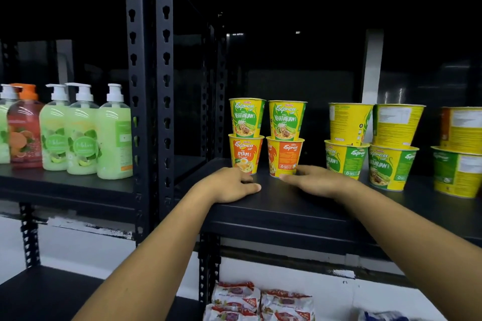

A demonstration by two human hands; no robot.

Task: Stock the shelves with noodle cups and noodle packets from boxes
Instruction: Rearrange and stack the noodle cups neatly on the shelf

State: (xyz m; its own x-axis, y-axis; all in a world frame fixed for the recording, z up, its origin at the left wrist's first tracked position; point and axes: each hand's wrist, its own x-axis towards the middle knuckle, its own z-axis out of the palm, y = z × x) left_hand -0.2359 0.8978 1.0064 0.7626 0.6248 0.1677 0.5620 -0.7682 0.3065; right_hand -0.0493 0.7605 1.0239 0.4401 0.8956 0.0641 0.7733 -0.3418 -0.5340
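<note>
Two stacks of noodle cups stand on the black shelf (273,206). Each stack has an orange Ayam cup (245,152) (284,156) below and a green Vegetarian cup (246,117) (287,120) on top. My left hand (229,185) rests on the shelf at the foot of the left stack, fingers relaxed, holding nothing. My right hand (315,180) lies flat at the foot of the right stack, its fingertips touching or nearly touching the lower cup. Noodle packets (260,300) lie on the shelf below.
More stacked yellow-green noodle cups (373,143) stand to the right, with others at the far right edge (459,154). Several soap pump bottles (78,130) fill the left shelf unit. A black perforated upright (150,86) divides the two units. The shelf back is dark.
</note>
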